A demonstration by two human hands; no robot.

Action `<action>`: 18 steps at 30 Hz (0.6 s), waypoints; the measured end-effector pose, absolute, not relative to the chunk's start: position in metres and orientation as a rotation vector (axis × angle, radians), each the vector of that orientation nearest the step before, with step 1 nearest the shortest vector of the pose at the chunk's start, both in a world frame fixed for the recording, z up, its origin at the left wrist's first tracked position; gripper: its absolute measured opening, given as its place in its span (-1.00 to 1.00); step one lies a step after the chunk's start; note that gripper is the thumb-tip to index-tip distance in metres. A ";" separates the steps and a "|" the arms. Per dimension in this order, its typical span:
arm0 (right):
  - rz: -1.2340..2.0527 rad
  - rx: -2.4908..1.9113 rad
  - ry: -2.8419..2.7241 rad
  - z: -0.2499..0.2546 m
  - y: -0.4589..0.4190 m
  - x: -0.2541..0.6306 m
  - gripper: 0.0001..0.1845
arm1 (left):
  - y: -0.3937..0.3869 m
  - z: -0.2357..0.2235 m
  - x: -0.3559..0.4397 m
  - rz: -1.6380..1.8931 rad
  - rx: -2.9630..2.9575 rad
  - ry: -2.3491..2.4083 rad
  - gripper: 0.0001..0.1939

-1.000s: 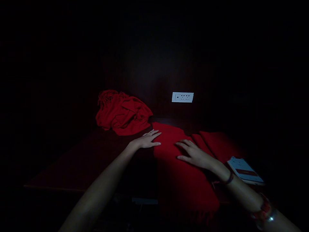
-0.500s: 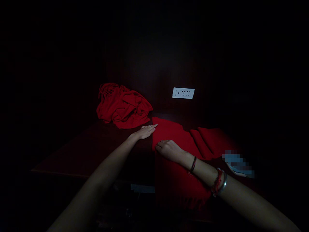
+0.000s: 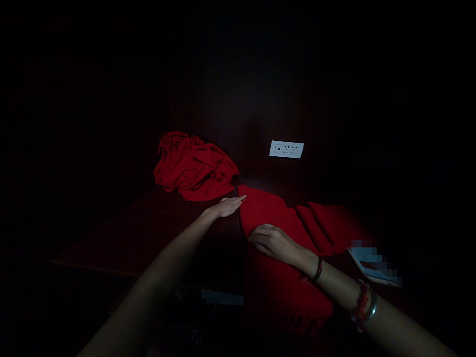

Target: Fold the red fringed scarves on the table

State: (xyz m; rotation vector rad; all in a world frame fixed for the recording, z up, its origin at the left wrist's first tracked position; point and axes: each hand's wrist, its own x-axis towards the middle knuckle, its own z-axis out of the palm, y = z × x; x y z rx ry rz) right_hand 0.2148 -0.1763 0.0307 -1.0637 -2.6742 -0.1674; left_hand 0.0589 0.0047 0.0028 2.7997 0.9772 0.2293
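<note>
A red fringed scarf lies over the dark table, its tasselled end hanging over the front edge. My left hand rests at the scarf's left edge, fingers stretched out and tips on the cloth. Closer to me, my right hand bends its fingers down onto the same scarf near that edge and appears to pinch the fabric. Its fingertips are partly hidden. Folded red cloth lies against the scarf's right side. Behind my left hand is a crumpled heap of red fringed cloth.
A phone with a blurred screen lies at the right of the table. On the dark back wall sits a white socket panel. Beneath the table edge, a pale flat object shows dimly. The surroundings are very dark.
My right hand has gone from hovering spread over the scarf to curled fingers on the cloth, farther left. My left hand stays at the edge, its fingers now closer together. The view shifts slightly.
</note>
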 end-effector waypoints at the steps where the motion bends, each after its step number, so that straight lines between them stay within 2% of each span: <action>1: -0.144 -1.076 -2.672 0.032 -0.177 0.215 -0.75 | 0.005 0.002 0.059 0.235 2.810 0.972 -0.51; 5: -0.133 -1.185 -2.591 0.035 -0.174 0.232 -0.67 | 0.001 0.003 0.058 0.300 2.838 0.977 -0.52; 10: -0.362 -1.805 -2.220 0.026 -0.150 0.297 -0.53 | -0.015 0.009 0.063 0.489 2.850 0.862 -0.51; 13: -0.362 -2.083 -2.115 0.016 -0.133 0.334 -0.49 | -0.023 0.010 0.068 0.347 2.817 0.761 -0.45; 15: -0.316 -2.149 -2.120 0.014 -0.125 0.349 -0.52 | -0.024 0.009 0.069 0.251 2.803 0.759 -0.38; 18: -0.261 -2.135 -2.181 0.022 -0.121 0.360 -0.67 | -0.022 0.008 0.067 0.256 2.779 0.796 -0.30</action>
